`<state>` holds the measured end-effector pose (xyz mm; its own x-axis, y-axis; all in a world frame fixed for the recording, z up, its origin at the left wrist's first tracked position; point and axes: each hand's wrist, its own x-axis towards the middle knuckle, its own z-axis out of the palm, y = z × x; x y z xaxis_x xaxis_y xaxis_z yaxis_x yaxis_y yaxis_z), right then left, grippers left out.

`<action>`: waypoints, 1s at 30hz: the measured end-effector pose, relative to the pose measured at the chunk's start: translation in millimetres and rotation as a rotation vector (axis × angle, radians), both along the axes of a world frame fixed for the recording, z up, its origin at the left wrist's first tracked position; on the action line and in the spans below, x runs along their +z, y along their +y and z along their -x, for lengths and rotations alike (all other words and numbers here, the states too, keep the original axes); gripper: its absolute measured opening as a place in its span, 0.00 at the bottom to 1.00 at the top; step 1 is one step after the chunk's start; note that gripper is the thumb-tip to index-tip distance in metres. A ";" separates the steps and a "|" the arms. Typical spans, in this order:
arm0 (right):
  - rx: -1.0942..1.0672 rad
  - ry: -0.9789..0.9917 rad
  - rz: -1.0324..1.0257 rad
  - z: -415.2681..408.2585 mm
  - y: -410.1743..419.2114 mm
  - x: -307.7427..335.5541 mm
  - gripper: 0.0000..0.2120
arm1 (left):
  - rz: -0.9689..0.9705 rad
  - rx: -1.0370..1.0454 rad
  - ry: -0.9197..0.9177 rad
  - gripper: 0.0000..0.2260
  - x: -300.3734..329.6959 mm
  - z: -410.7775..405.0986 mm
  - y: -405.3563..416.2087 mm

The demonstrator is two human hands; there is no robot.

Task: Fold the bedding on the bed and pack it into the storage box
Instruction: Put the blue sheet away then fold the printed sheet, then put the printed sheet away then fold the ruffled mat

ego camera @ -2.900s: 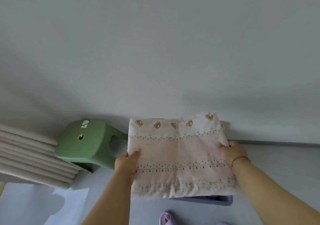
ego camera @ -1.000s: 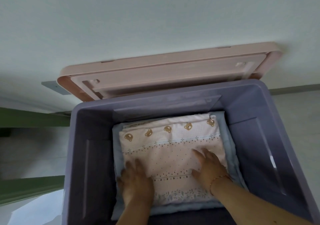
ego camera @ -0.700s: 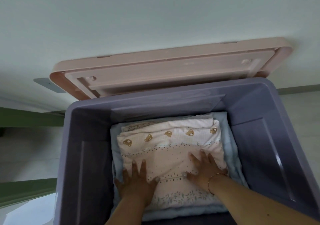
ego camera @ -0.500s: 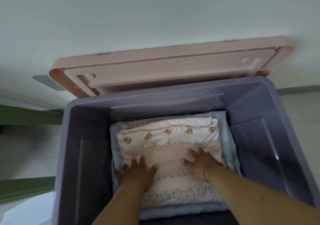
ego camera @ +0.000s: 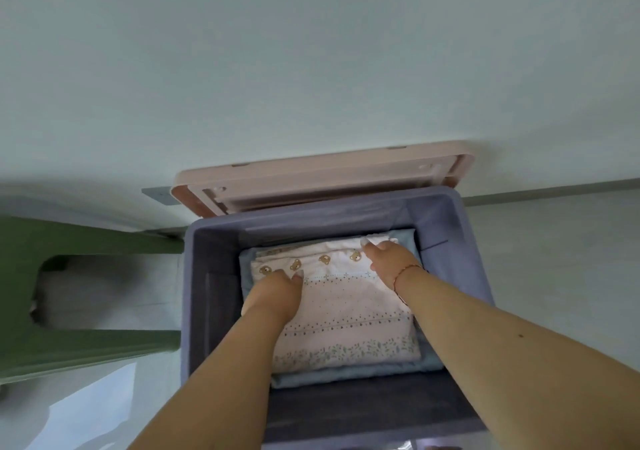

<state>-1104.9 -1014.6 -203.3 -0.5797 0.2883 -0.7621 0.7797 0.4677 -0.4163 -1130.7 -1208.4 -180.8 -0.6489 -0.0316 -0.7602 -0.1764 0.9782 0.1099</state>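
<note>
While the person bends over the box, I go through the room from left to right. At the far left stands a green stool (ego camera: pixel 86 297), just beside the box. Next comes the purple storage box (ego camera: pixel 194 311), open, with its pink lid (ego camera: pixel 322 181) leaning behind it against the wall (ego camera: pixel 311 51).

Inside the box lies a folded blue blanket (ego camera: pixel 346 373), and on top of it the folded pink sheet (ego camera: pixel 346 318) with the little bears. This is the bedding of the task, and it is already in the box.

The left hand (ego camera: pixel 273 294) rests on the left part of the sheet, fingers laid forward on the cloth; it presses and does not hold anything. The right hand (ego camera: pixel 389 259), with a thin bracelet at the wrist, is at the far right corner of the sheet, fingers stretched flat on the fabric, also pressing and not gripping.

Half a second ago both hands were pressing near the middle of the sheet; now they have moved toward the far edge, where the bears are, and the right one has gone further to the corner. A few seconds ago the sheet was carried in the air. So I judge the packing of this piece is almost finished, and only the smoothing remains, then perhaps the lid.
</note>
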 end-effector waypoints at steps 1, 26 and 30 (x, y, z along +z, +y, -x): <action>-0.016 0.014 0.034 -0.5 2.9 16.4 0.24 | -0.005 -0.037 -0.003 0.24 20.8 -2.9 3.0; -0.565 0.660 0.256 -86.4 187.6 482.2 0.15 | -0.542 0.034 0.385 0.17 459.2 -28.7 160.1; -0.654 0.779 0.231 -107.7 211.0 523.7 0.15 | -0.611 -0.003 0.430 0.16 489.5 -33.7 187.4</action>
<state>-997.2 -803.6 320.3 -0.7178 0.6179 -0.3209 0.3298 -0.1042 -0.9383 -1096.9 -1021.1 308.7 -0.8924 0.3173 -0.3207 0.0074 0.7211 0.6928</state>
